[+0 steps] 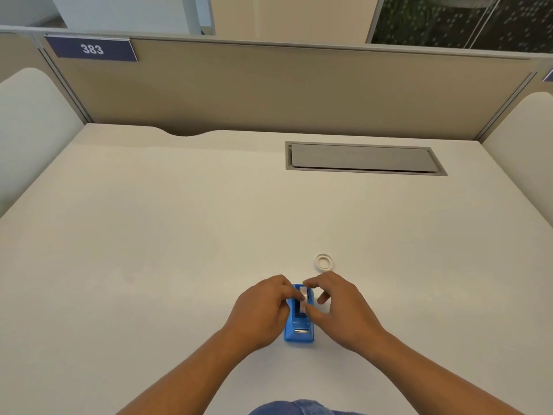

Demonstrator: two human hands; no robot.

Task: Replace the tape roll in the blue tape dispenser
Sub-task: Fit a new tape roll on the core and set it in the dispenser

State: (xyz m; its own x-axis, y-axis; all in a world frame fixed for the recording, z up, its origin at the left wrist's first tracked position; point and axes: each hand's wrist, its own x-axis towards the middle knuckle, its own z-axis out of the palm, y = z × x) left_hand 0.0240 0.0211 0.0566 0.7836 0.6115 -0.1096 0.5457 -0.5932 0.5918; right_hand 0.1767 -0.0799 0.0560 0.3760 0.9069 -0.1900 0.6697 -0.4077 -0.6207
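Observation:
The blue tape dispenser [299, 332] stands on the white desk [179, 250], its metal cutter end toward me. My left hand [260, 310] wraps the dispenser's left side. My right hand [338, 307] pinches the clear tape roll [303, 298] that sits in the dispenser's slot, thumb on its near edge and forefinger on its far edge. A thin white ring, an empty tape core [324, 261], lies flat on the desk just beyond my right hand.
A grey cable hatch [363, 158] is set into the desk at the back right. A beige partition [284, 85] with a "383" sign [91, 49] closes the far edge; white side panels [33, 127] flank the desk.

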